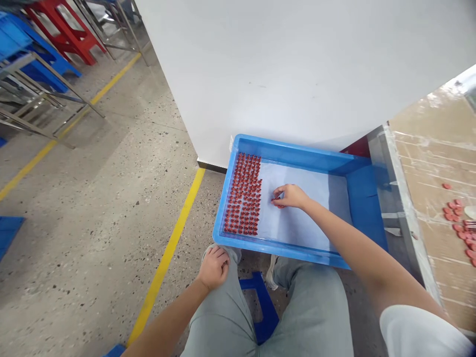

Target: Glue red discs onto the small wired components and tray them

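Over the white liner of a blue tray, my right hand pinches a small dark red piece, mostly covered by the fingers. To its left, small dark red pieces stand in close rows along the tray's left side, with a ragged edge facing my hand. Their exact kind is too small to make out. My left hand rests on my left knee just below the tray's near left corner, its fingers curled in a loose fist with nothing visible in them.
A white panel rises behind the tray. On the right, a table covered in brown sheeting carries loose pinkish-red pieces. Beneath me is a blue stool. Metal-legged stands and a red stool are at upper left.
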`<state>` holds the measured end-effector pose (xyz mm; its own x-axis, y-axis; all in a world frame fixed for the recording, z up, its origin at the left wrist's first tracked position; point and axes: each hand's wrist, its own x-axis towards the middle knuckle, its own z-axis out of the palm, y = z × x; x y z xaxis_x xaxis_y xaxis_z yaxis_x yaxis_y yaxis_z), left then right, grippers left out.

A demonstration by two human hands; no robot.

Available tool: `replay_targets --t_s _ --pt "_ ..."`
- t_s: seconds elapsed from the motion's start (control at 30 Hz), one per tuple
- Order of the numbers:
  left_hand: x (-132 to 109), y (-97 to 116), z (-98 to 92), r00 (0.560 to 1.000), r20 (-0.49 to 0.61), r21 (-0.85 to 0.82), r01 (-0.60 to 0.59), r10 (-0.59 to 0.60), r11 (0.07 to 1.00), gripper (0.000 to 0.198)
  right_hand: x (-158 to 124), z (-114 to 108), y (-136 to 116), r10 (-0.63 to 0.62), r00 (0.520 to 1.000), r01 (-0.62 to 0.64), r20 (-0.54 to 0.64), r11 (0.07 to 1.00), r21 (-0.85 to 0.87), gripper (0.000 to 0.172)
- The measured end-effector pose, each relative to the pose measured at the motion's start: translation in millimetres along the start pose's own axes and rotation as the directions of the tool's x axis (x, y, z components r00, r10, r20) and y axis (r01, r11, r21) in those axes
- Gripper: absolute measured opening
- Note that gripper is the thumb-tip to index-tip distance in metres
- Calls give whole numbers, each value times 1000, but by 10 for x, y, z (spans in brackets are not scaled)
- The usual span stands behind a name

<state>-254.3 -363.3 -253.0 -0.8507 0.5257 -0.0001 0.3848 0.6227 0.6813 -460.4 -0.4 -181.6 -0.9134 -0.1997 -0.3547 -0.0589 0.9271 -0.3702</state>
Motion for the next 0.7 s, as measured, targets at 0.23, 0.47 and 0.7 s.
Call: replay_targets --t_s 0.23,0.47,0.7 --pt "-10 -3 11 1000 2 6 7 -7 1000 16 131 81 -51 15 1000 -14 16 1000 -25 10" --pt "2 -8 12 1000 8 7 9 -9 1000 15 471 112 -1 52 992 -52 -114 999 4 15" --pt "0 -14 5 1000 6 1 15 -15 1000 16 725 102 -29 92 974 -67 -208 990 120 38"
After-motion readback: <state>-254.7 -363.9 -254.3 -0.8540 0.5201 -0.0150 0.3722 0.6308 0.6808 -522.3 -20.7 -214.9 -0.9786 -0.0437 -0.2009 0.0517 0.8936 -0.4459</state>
